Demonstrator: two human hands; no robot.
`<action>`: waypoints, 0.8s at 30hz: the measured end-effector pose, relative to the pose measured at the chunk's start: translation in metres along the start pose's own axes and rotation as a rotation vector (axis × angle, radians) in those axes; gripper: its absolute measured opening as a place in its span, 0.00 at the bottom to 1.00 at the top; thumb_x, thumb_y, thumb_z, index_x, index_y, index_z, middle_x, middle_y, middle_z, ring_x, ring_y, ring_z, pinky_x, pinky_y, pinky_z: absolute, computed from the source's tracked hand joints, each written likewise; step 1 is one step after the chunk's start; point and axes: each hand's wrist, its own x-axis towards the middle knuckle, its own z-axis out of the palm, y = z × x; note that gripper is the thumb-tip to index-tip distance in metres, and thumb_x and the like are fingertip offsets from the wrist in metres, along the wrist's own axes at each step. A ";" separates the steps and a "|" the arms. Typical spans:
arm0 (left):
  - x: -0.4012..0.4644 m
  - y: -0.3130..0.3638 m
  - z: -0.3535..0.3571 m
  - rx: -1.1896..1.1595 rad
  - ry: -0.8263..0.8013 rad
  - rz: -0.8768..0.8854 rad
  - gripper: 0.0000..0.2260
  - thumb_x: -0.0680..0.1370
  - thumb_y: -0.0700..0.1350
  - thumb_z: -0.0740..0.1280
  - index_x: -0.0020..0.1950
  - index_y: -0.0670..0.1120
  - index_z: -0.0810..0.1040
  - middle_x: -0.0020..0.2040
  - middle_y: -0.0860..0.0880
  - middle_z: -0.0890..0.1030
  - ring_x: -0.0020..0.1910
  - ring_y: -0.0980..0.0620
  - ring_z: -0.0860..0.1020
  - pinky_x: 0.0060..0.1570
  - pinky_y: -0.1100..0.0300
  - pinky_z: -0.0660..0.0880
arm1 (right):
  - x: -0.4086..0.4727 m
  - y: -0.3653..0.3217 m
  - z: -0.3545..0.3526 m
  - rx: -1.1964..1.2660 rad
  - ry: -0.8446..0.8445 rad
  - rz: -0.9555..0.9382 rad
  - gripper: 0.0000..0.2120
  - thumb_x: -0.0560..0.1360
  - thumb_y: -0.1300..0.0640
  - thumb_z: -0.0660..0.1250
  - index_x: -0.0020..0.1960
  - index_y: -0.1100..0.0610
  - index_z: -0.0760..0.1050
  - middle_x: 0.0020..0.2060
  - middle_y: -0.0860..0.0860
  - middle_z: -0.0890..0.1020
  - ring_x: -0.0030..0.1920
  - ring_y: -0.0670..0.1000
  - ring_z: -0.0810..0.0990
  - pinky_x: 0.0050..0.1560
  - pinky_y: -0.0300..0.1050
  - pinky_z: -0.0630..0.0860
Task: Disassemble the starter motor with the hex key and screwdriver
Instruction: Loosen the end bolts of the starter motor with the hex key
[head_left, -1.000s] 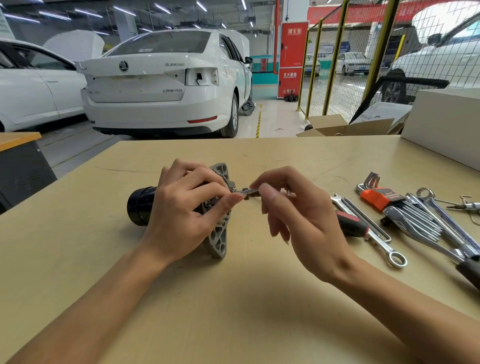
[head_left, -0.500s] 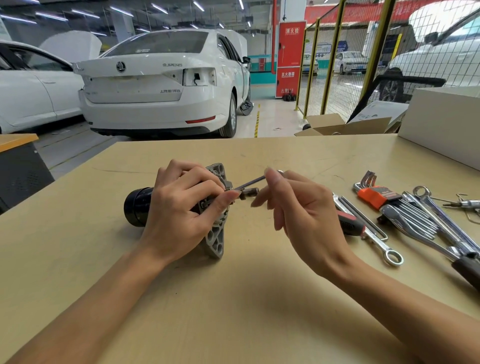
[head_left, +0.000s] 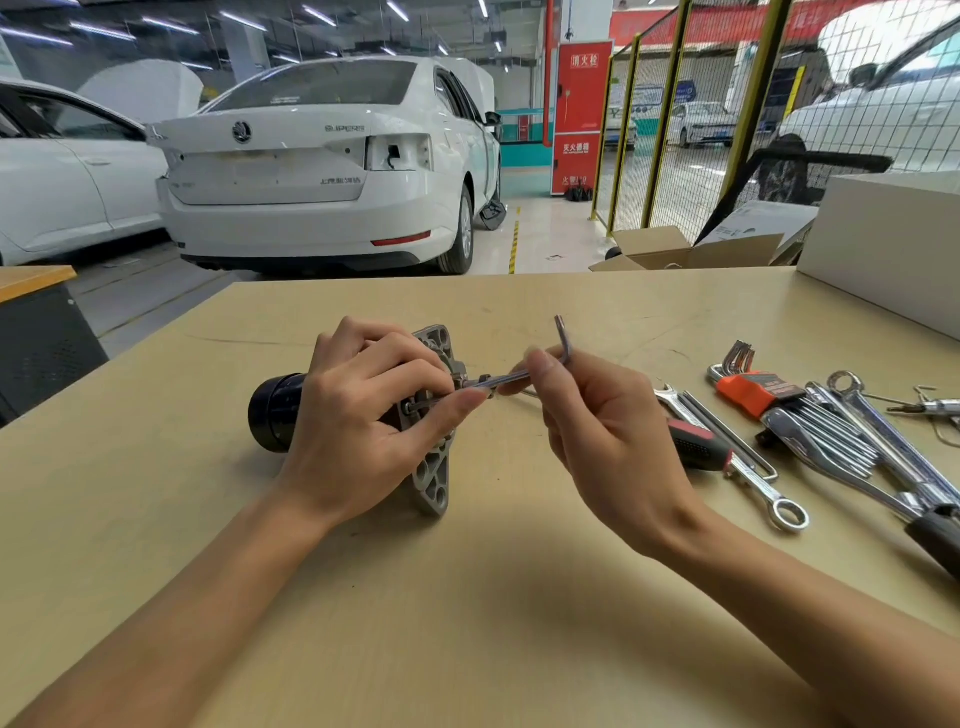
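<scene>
Steel hex key (head_left: 511, 378) sits pinched in your right hand (head_left: 597, 431) for turning; your left hand (head_left: 363, 421) holds the motor (head_left: 431, 415) steady on the bench (head_left: 467, 597).

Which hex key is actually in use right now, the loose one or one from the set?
The loose hex key, pinched by the right hand with its tip at the starter motor. The others stay bundled in the orange holder.

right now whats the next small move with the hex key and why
Probably another turn of the hex key: the right hand pinches it, its tip is seated at the bolt on the starter motor, its short arm points up, and the left hand steadies the housing.
</scene>
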 end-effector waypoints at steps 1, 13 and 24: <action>0.000 0.000 0.000 0.000 0.001 0.002 0.16 0.76 0.54 0.70 0.39 0.42 0.85 0.42 0.51 0.84 0.48 0.43 0.78 0.46 0.40 0.71 | 0.000 0.000 0.000 0.003 -0.009 -0.010 0.14 0.80 0.46 0.59 0.44 0.49 0.80 0.26 0.47 0.63 0.26 0.47 0.60 0.29 0.47 0.59; 0.001 0.002 0.001 0.033 0.011 0.022 0.16 0.76 0.52 0.69 0.38 0.41 0.85 0.41 0.49 0.84 0.47 0.42 0.77 0.44 0.40 0.72 | -0.004 -0.009 -0.003 0.024 -0.071 -0.137 0.23 0.76 0.49 0.63 0.32 0.65 0.79 0.21 0.56 0.68 0.23 0.47 0.65 0.28 0.38 0.64; 0.001 0.000 0.002 0.036 0.020 0.003 0.15 0.76 0.52 0.71 0.37 0.42 0.84 0.41 0.51 0.84 0.47 0.43 0.77 0.45 0.41 0.71 | 0.000 -0.007 -0.002 -0.029 -0.018 0.028 0.18 0.78 0.46 0.63 0.39 0.57 0.82 0.25 0.61 0.64 0.27 0.55 0.63 0.29 0.56 0.63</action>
